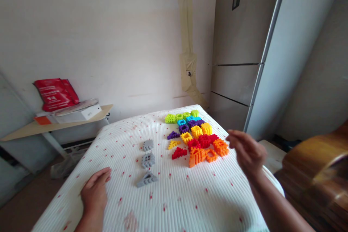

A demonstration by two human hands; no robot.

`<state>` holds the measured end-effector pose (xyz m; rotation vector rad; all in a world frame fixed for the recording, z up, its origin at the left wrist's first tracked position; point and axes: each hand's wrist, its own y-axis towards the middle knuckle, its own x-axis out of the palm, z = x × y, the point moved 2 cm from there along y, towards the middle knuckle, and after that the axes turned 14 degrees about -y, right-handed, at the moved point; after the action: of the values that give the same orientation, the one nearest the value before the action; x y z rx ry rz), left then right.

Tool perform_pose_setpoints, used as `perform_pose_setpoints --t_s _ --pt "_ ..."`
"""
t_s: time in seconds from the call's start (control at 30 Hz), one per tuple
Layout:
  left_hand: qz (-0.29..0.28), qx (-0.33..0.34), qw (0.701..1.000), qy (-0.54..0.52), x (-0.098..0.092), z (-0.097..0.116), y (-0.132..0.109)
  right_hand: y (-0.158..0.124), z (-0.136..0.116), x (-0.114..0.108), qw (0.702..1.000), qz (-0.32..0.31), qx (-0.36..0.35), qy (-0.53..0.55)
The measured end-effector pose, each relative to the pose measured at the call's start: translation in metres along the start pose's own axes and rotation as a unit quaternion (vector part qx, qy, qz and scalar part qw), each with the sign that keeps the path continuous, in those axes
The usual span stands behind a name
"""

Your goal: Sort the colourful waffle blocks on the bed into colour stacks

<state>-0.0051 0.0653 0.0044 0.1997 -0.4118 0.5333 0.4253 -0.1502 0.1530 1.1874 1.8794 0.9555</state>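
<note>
White quilted cloth with small red flecks covers the table (163, 195), and on it, toward the far right corner, lies a packed cluster of bristle blocks (197, 137) sorted by colour: green and blue at the far end, purple and yellow in the middle, red and orange nearest. These look like light, hollow plastic pieces, stiff in the body with short springy studs all round, so they should grip well rather than slip; a pinch across two opposite studded sides would likely hold one best, and pieces that have meshed may need a slight pull to part. The right hand (248, 152) hovers just right of the cluster beside the orange blocks (208, 154), fingers loosely curled and partly open, holding nothing. Left of the cluster, three grey blocks (147, 163) sit in a line, each apart from the next. Further left and nearer, the left hand (95, 192) rests flat on the cloth, fingers spread, empty. Beyond the cluster stand a pale wall and a steel fridge (239, 61); far to its left a low shelf (54, 125) carries a red bag (56, 94) and a white box (78, 113).
</note>
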Motion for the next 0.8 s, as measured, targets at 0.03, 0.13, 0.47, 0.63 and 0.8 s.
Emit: perform_pose_setpoints --t_s 0.03,0.13,0.47,0.63,0.8 --pt "-0.002 -0.002 1.000 -0.004 0.000 0.000 0.001 0.007 0.023 -0.011 0.993 0.059 0.095 0.034" --pt "-0.016 0.005 1.000 -0.001 0.001 -0.002 0.002 0.016 0.082 -0.044 0.933 0.229 0.245 0.127" --pt "-0.033 0.013 0.997 0.070 0.005 -0.002 0.000 -0.025 0.156 -0.061 0.861 0.300 0.376 0.166" --pt "-0.032 -0.025 0.995 0.087 0.001 -0.001 0.000 -0.034 0.170 -0.027 0.843 0.259 0.431 0.191" --pt "-0.082 -0.028 0.989 0.122 0.002 0.000 0.002 -0.025 0.193 0.015 0.844 0.106 0.487 0.197"
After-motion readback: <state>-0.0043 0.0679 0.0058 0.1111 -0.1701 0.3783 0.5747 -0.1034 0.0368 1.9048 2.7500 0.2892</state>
